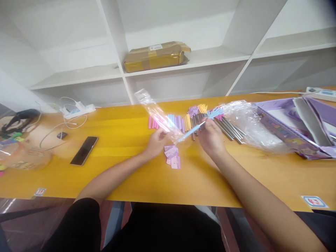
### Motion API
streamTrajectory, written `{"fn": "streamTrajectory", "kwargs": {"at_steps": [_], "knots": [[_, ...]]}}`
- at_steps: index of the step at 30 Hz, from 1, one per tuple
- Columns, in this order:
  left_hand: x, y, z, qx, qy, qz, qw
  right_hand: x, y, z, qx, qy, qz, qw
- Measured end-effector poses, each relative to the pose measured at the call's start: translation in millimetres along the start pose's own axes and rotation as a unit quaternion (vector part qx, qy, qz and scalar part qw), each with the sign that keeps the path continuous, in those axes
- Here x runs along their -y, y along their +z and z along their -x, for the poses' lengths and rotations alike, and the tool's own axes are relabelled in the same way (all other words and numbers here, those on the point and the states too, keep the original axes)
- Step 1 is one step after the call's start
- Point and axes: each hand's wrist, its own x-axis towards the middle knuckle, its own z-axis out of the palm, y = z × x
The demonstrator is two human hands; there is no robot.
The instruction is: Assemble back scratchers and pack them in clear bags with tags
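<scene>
My left hand (157,141) pinches the lower end of a long clear plastic sleeve (151,105), which slants up to the left. In my right hand (211,136) is a blue stick (191,133) with a blue hand-shaped top (215,112); its lower end is at the sleeve's end, and whether it is inside cannot be made out. Behind my hands lie pink, blue, purple and orange tubes (179,123), metal rods (228,127), and purple and yellow hand-shaped pieces (202,108). Small pink-purple cards (172,153) lie in front of my left hand.
A phone (84,151), a power strip (78,110) with cables and an orange-tinted bag (25,155) are at the left. Clear plastic bags (252,122) and a purple box (296,147) lie right. A taped carton (157,57) sits on the shelf behind.
</scene>
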Motion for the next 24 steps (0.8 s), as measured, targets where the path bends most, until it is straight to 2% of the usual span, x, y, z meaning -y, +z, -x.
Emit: {"fn": "streamTrajectory", "kwargs": {"at_steps": [3, 7, 11, 13, 20, 24], "knots": [[-6, -12.6, -11, -0.050, -0.002, 0.056, 0.997, 15, -5, -4, 0.015, -0.029, -0.017, 0.999], [-13, -25.0, -20, -0.097, 0.013, 0.110, 0.989, 28, 1, 11, 0.126, 0.017, 0.053, 0.990], [-18, -28.3, -23, -0.114, 0.036, 0.138, 0.983, 28, 12, 32, 0.255, 0.090, 0.155, 0.950], [-22, -27.6, -22, -0.124, 0.033, 0.151, 0.980, 26, 15, 37, 0.291, 0.115, 0.191, 0.930], [-43, -22.2, -17, -0.116, -0.033, 0.249, 0.961, 17, 18, 39, 0.322, 0.147, 0.225, 0.908], [-48, -20.1, -16, -0.109, -0.056, 0.261, 0.957, 17, 19, 40, 0.334, 0.156, 0.221, 0.903]]}}
